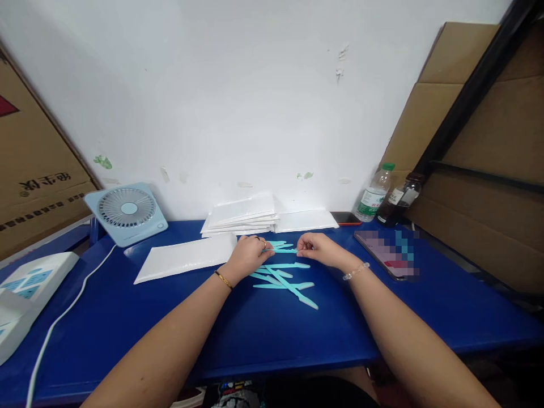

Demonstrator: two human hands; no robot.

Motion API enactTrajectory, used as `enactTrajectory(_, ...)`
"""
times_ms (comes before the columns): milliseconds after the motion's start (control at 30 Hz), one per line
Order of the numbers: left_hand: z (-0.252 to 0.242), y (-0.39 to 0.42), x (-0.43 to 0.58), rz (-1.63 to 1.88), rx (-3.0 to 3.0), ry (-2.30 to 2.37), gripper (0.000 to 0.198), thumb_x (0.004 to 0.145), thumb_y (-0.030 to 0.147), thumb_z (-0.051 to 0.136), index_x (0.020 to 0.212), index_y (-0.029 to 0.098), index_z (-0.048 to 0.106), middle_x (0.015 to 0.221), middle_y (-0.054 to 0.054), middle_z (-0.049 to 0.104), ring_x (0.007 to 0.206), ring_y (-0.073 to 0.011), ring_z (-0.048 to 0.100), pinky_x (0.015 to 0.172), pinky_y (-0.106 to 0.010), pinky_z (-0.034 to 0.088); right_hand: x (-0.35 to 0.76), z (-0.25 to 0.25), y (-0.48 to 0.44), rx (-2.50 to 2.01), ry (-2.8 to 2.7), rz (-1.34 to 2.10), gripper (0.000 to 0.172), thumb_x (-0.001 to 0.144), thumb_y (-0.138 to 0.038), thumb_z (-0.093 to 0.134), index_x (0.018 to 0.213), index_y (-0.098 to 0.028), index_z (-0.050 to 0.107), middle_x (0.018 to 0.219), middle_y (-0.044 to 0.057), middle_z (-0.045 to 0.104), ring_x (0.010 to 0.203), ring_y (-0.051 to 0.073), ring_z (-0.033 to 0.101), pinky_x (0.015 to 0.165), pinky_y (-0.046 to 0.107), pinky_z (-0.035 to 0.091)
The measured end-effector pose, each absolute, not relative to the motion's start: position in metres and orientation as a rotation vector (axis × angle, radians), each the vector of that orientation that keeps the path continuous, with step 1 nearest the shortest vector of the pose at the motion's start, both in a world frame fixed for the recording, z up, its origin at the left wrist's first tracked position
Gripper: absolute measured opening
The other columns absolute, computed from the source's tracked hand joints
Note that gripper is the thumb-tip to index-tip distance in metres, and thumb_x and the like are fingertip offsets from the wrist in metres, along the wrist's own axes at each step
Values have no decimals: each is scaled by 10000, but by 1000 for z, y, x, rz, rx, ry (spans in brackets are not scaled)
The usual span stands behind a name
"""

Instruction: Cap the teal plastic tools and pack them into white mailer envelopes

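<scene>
My left hand (247, 258) and my right hand (321, 250) are both closed in a pinch on one slim turquoise eyebrow razor (284, 250), the left at one end and the right at the other. More razors of the same kind lie loosely crossed on the blue table (331, 334); the nearest, a slanting razor (291, 288), points toward the front right. A few further razors (277, 243) show just behind the held one. Part of the pile is hidden by my left hand.
White padded envelopes (242, 211) are stacked by the wall, and a single envelope (182, 258) lies to the left. A light blue fan (127, 209) and a white device (38, 289) stand at left. On the right are a phone (380, 252), a water bottle (374, 195) and a dark bottle (397, 201).
</scene>
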State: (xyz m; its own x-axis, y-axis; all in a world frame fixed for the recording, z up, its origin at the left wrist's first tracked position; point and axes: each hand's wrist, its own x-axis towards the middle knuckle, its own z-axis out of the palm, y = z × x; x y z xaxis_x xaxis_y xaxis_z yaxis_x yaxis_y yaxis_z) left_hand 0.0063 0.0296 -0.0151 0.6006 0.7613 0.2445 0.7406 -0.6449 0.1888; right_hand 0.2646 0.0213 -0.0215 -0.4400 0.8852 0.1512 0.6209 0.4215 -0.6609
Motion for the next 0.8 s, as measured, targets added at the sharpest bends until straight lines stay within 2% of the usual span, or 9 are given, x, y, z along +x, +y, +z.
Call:
enactTrajectory(133,-13,42,-10,528,2659,1490,224,881,363,505,875,251,700,945,-12,699,937,-217,585,821,-330,376,278,-22,26,-1425,-2144,619,124,760,-288,633,772,-165,619,715,18,618,642,136,540,585,241,389)
enactTrajectory(300,-10,39,-12,649,2589,1499,261,820,416,576,1001,253,669,996,-23,673,972,-229,571,815,-327,390,272,-16,17,-1299,-2300,604,228,710,-366,707,831,-182,648,843,28,597,713,142,534,622,242,402)
enactTrajectory(467,-13,23,6,524,2671,1116,259,822,472,566,874,243,674,855,10,674,876,-179,590,785,-293,367,253,-13,6,-1273,-2482,649,138,754,-305,664,766,-173,623,815,17,557,636,112,489,567,227,369)
enactTrajectory(533,-17,20,11,464,2701,1065,212,826,431,572,851,244,669,817,22,674,844,-172,591,782,-300,346,249,-13,5,-1293,-2445,664,119,776,-284,639,762,-170,609,748,5,560,618,111,488,552,222,357)
enactTrajectory(633,-20,22,13,442,2727,1095,171,854,329,536,781,230,656,785,23,679,807,-166,586,766,-307,329,250,-14,8,-1291,-2349,738,133,787,-300,628,771,-171,602,654,-16,565,586,109,490,537,216,356)
enactTrajectory(800,-16,35,1,537,2736,1353,188,859,301,519,780,236,676,830,-8,685,867,-202,566,796,-341,326,266,-17,18,-1364,-2139,728,132,778,-296,622,761,-167,599,675,5,616,610,123,539,551,221,381)
